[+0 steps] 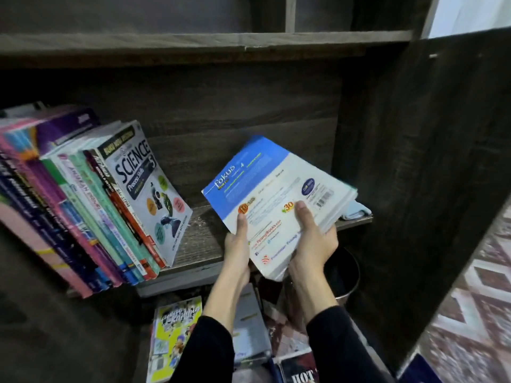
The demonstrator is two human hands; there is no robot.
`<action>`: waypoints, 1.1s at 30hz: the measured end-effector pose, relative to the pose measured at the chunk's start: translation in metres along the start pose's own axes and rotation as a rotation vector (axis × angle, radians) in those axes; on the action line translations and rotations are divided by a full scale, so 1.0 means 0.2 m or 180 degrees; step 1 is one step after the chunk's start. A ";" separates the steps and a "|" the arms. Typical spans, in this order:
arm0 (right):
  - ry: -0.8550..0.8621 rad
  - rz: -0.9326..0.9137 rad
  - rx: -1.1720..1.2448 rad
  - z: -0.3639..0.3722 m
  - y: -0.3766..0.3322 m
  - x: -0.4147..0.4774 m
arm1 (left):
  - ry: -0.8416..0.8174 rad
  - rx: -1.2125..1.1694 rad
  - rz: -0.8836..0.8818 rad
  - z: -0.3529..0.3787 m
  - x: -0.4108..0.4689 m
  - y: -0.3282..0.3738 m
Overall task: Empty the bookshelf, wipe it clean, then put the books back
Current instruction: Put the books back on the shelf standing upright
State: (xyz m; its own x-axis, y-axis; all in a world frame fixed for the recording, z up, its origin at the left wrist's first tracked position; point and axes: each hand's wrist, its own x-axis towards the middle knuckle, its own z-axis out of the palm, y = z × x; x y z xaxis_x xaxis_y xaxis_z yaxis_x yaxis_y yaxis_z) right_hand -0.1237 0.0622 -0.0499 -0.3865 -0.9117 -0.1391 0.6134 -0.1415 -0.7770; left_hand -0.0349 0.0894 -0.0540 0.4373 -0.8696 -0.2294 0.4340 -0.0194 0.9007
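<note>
Right now both hands grasp one stack of thin workbooks (279, 194), whose top cover is blue and white and reads "fokus". The left hand (237, 246) pinches the near edge at about seven o'clock of the cover, thumb flat by an orange sticker and fingers tucked beneath. The right hand (315, 241) clasps the same edge at about five o'clock, thumb beside a "30" mark and fingers curled under the pile. The stack is tilted, its far end raised over the right part of the shelf board (193, 239); whether it touches the board cannot be told. A pale blue cloth (358, 212) peeks out from behind the stack at three o'clock, lying on the board near the dark side panel (414, 161) of the bookshelf. At nine o'clock of the stack, well apart from it, a row of books (83, 205) leans to the left on the same board, the outermost being a Science Process Skills book (150, 189) with its front cover facing out. Above, at twelve o'clock, runs the upper shelf (193, 40). Below the hands, at six o'clock, more books lie on the floor: a yellow book (174, 335), a grey book (249, 319) and a dark one lettered "HOT" (300, 373). A dark round bin (345, 275) stands just under the right hand, and a patterned rug (484, 313) shows at four o'clock.
</note>
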 end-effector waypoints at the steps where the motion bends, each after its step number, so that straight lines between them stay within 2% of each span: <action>1: 0.0102 0.0106 -0.0037 0.00 0.03 -0.01 | 0.0132 0.0181 -0.0007 -0.02 0.01 -0.02; 5: 0.0614 0.0520 -0.0301 -0.01 0.16 -0.03 | 0.0387 0.0417 -0.0322 -0.08 0.06 -0.06; 9: 0.1130 0.1155 0.0331 0.00 0.22 -0.06 | 0.0453 0.0280 -0.0513 -0.09 0.11 -0.09; 12: 0.1182 0.1167 0.0488 0.03 0.24 -0.07 | 0.0305 0.0358 -0.0647 -0.11 0.12 -0.10; 18: 0.1122 0.1367 0.0436 0.07 0.28 -0.04 | 0.0149 0.1844 -0.0008 -0.16 0.09 -0.11; 21: 0.1173 0.1521 0.0138 0.08 0.31 0.01 | -0.0120 0.1920 0.0003 -0.15 0.09 -0.11; 25: 0.1208 0.1825 -0.0113 0.07 0.31 0.05 | -0.0097 0.1980 0.0101 -0.16 0.12 -0.13; 27: 0.1243 0.1749 -0.0632 0.03 0.29 0.09 | -0.0065 0.2017 0.0106 -0.16 0.13 -0.14; 29: 0.1209 0.0986 -0.2017 -0.03 0.27 0.13 | -0.0054 0.2001 0.0039 -0.17 0.14 -0.15; 31: 0.0847 -0.0040 -0.3486 -0.07 0.21 0.17 | -0.0033 0.2050 0.0017 -0.18 0.16 -0.16; 33: 0.0253 -0.0521 -0.4433 -0.07 0.15 0.20 | -0.0034 0.2130 0.0036 -0.17 0.16 -0.17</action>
State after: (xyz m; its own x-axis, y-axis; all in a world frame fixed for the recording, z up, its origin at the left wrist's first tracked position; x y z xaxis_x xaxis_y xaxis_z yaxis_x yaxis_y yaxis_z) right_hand -0.1304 0.0260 -0.0869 -0.4524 -0.8917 0.0136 -0.6004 0.2932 -0.7440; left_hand -0.0080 0.0787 -0.1047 0.4295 -0.8763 -0.2182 -0.1542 -0.3092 0.9384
